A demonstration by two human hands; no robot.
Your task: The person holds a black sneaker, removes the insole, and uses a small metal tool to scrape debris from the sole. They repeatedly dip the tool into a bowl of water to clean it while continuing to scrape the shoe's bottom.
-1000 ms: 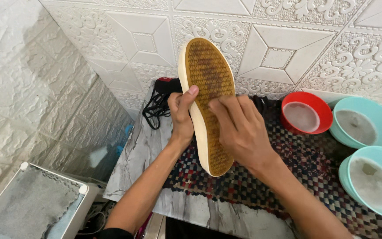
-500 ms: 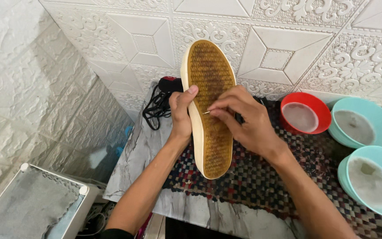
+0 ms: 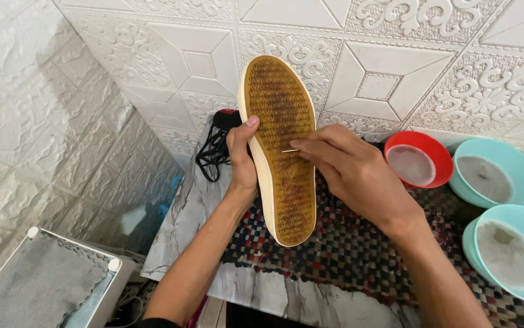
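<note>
My left hand (image 3: 242,159) grips a shoe (image 3: 281,146) by its cream side edge and holds it upright, with the dirty brown ribbed sole facing me. My right hand (image 3: 354,175) rests against the sole's right side. Its fingertips pinch a thin metal pin (image 3: 290,150), whose tip pokes into the grooves at mid-sole.
A marble-pattern table (image 3: 180,234) carries a woven checkered mat (image 3: 347,255). A red bowl (image 3: 419,159) and two teal bowls (image 3: 497,173) (image 3: 510,252) of cloudy liquid stand at the right. Black cords (image 3: 213,149) lie behind the shoe. A grey-topped white box (image 3: 43,279) stands lower left.
My right hand has slid up from the sole's lower half to mid-sole. The pin now shows between its fingertips. The shoe stays upright in my left hand.
</note>
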